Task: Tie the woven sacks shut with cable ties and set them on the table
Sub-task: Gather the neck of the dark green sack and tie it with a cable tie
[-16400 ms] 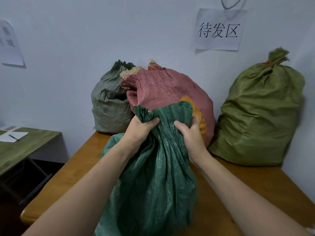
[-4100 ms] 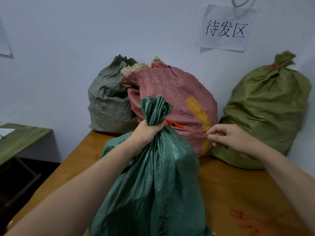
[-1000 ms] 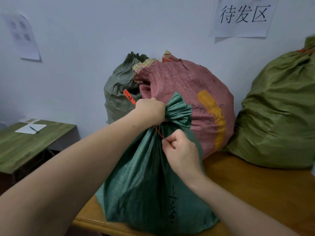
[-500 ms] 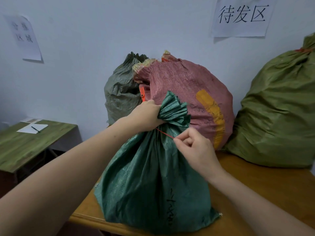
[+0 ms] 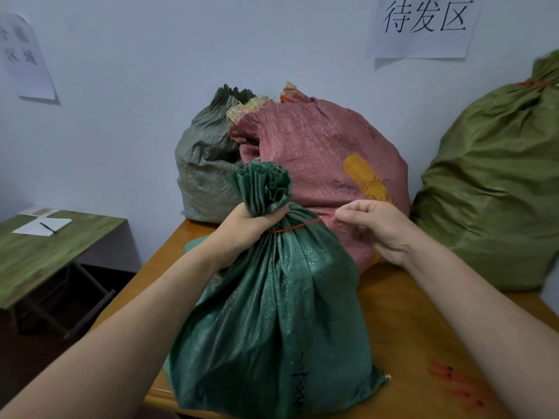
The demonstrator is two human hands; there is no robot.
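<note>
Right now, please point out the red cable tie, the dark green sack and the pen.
red cable tie (image 5: 302,225), head view, middle of the taut strand.
dark green sack (image 5: 272,313), head view, front face.
pen (image 5: 48,227), head view, its middle.

My left hand (image 5: 248,220) grips the green sack (image 5: 272,313) neck; right hand (image 5: 375,226) pinches the red cable tie (image 5: 302,225) tail, taut. Sack upright on table (image 5: 408,343).
</note>
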